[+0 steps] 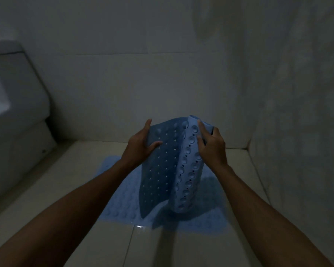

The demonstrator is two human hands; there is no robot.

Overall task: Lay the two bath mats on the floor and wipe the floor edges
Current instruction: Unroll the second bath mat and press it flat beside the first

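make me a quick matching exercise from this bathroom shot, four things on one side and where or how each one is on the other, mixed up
Things:
1. held mat
2. second mat
3. left hand
4. toilet

States or places:
A. lies flat on the floor tiles
B. stands at the left edge of the view
C. partly rolled, held up in both hands
D. grips the mat's left edge

Pairs: 1-C, 2-A, 3-D, 4-B
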